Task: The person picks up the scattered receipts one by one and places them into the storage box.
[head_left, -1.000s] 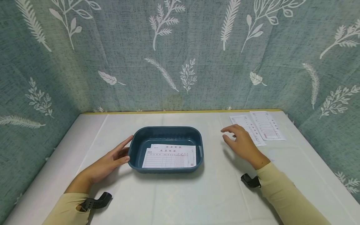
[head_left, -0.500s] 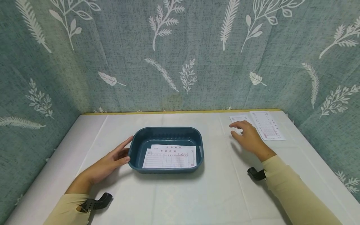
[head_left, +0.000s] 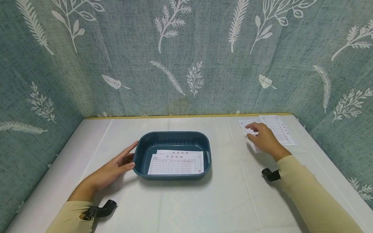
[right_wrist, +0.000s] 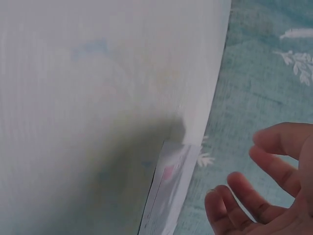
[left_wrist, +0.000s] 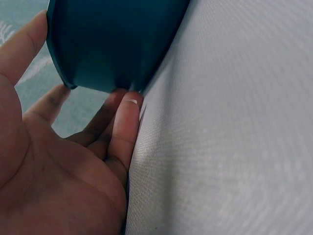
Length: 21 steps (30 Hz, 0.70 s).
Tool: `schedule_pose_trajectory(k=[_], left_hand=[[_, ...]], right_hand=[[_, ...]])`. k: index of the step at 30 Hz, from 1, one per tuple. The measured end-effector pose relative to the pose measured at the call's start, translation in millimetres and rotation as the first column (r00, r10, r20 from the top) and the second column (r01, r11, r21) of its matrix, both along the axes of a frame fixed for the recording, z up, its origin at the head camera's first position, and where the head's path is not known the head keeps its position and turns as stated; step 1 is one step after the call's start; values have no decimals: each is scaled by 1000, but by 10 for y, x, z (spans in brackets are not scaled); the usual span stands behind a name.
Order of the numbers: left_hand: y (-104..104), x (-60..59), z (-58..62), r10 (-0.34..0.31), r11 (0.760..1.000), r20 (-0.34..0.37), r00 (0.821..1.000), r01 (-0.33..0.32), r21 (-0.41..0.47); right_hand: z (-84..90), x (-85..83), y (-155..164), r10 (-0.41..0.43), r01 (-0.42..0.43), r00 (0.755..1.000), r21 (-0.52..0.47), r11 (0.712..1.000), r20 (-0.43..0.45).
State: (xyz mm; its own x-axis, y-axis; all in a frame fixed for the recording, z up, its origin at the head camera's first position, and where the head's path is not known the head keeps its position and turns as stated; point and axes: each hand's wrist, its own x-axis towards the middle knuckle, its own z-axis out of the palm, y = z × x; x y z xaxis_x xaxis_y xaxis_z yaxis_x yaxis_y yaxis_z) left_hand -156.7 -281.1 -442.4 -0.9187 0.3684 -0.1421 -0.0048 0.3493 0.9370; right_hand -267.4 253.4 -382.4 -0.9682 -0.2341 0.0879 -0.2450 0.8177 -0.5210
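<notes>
A dark teal plastic basin (head_left: 172,177) stands on the table. Two printed receipt slips (head_left: 172,163) lie overlapped inside it. My left hand (head_left: 109,170) rests against the basin's left end, thumb and fingers spread. In the left wrist view its fingertips touch the basin's outer wall (left_wrist: 107,44). At the right, my right hand (head_left: 266,139) hovers with loosely bent fingers, holding nothing. It partly hides a receipt slip (head_left: 244,123), and another slip (head_left: 281,129) lies just behind it. The right wrist view has one slip (right_wrist: 168,191) flat on the cloth, apart from the fingers.
White cloth covers the table (head_left: 186,207). Behind it and at both sides rise teal fabric walls (head_left: 180,64) with white leaf prints. A yellow strip (head_left: 186,116) runs along the back edge. Black straps (head_left: 100,209) sit at both wrists.
My right hand has moved right and slightly away from me, over the nearer slip, covering more of it. The left hand and the basin have stayed put.
</notes>
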Motion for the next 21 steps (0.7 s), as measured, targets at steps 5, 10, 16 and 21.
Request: schedule_pose_trajectory(k=[5,10,16,21], left_hand=[[8,8,16,-3,1000,-1,1000,3,-13],[3,7,29,-7,1000,-6,1000,7,-11],[-1,1,28,-5,1000,-2,1000,5,-9],[2,-8,11,-3,1000,5,1000,3,0]], right_hand=[[-3,-57,71,-1,0,1000,6,1000,29],[-12,-97,142,-12,9,996,29,1000,85],[-33,-132,230,-12,8,995,45,999,95],[-51,-143,286,-17,11,992,55,998,124]])
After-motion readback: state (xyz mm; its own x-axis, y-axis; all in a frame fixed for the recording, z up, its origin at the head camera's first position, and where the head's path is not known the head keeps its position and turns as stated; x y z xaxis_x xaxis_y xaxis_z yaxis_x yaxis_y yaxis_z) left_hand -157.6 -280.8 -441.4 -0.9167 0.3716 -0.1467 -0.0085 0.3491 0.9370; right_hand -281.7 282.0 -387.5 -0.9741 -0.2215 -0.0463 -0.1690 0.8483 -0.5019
